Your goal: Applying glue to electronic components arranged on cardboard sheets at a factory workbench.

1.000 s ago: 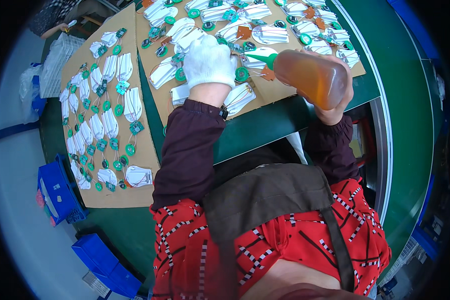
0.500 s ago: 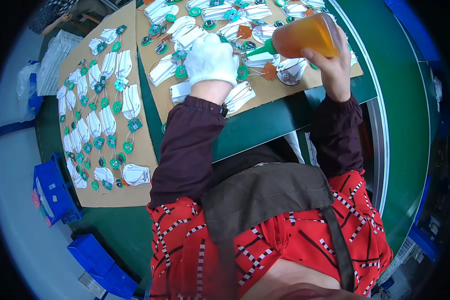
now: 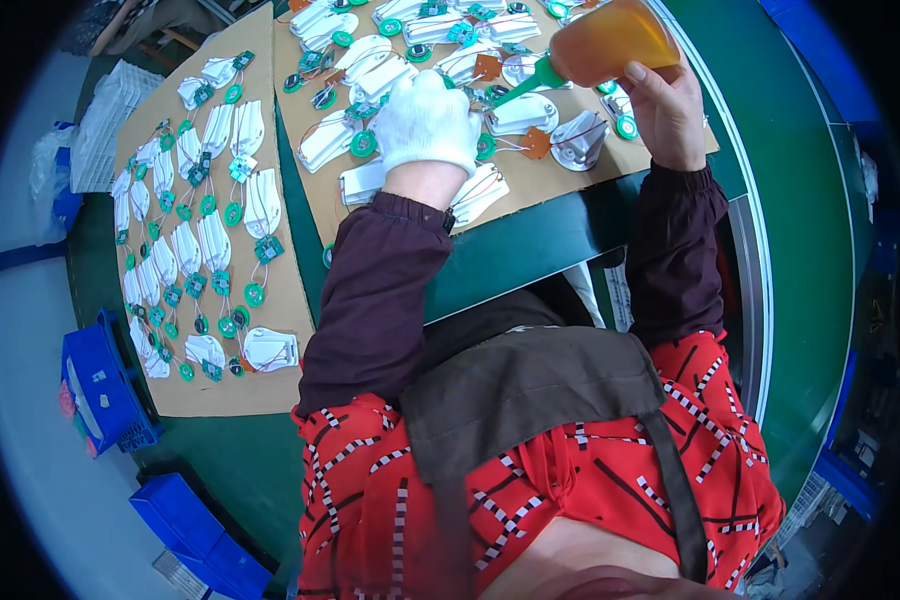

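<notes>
My right hand (image 3: pixel 664 108) is wrapped round a squeeze bottle (image 3: pixel 615 42) of amber liquid, tilted so that its green nozzle (image 3: pixel 523 90) points down and left. The nozzle tip ends just right of my left hand (image 3: pixel 429 122), which wears a white knitted glove. That hand is curled over the small parts, its fingertips and whatever they grip hidden under it. Beside the tip lies a white plastic housing (image 3: pixel 523 114), with an orange-brown square piece (image 3: pixel 535 143) below. A white round-ended housing (image 3: pixel 578 140) sits tilted beneath the bottle.
Cardboard sheets (image 3: pixel 232 393) on the green table (image 3: pixel 510 262) bear rows of white housings wired to green circuit boards (image 3: pixel 268 249) and round green parts. Blue bins (image 3: pixel 110 385) stand at the left, near a stack of white trays (image 3: pixel 120 125). Another person (image 3: pixel 120 22) is partly visible at upper left.
My right hand and the bottle have shifted slightly up, the nozzle staying near my left hand. The housing beneath the bottle appears more tilted. My left hand has barely moved.
</notes>
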Motion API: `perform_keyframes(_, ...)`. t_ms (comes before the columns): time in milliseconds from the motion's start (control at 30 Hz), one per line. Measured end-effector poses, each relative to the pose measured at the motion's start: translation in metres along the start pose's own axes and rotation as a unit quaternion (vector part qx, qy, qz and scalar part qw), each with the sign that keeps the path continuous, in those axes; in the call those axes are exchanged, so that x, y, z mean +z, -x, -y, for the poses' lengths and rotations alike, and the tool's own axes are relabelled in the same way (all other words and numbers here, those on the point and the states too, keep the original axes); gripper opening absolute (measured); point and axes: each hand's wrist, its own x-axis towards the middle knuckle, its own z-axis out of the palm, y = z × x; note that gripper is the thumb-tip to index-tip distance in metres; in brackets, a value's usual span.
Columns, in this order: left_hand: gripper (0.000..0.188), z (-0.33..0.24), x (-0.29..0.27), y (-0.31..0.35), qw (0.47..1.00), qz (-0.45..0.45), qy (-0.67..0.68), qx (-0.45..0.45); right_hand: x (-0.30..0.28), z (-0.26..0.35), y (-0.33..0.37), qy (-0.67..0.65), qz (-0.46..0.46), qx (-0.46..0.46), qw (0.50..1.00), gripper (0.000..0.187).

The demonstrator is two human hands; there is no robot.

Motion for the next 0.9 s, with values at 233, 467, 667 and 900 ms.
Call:
perform_keyframes(233,0.019,-0.003,-0.005,0.001,1.000,-0.001,0.011,0.006,0.001,-0.017,-0.003,-0.161,-0.034,0.012,0.986,0.041)
perform_keyframes(467,0.020,-0.006,-0.005,-0.001,1.000,0.005,0.018,-0.002,0.007,-0.035,-0.002,-0.289,-0.141,0.047,0.946,0.047)
perform_keyframes(667,0.021,-0.006,-0.004,-0.002,0.999,0.018,0.029,-0.017,0.003,-0.032,-0.005,-0.131,-0.173,0.016,0.976,0.050)
perform_keyframes(900,0.019,-0.006,-0.006,-0.001,0.999,0.015,0.037,-0.019,0.034,-0.014,-0.008,-0.189,-0.173,-0.057,0.965,0.050)
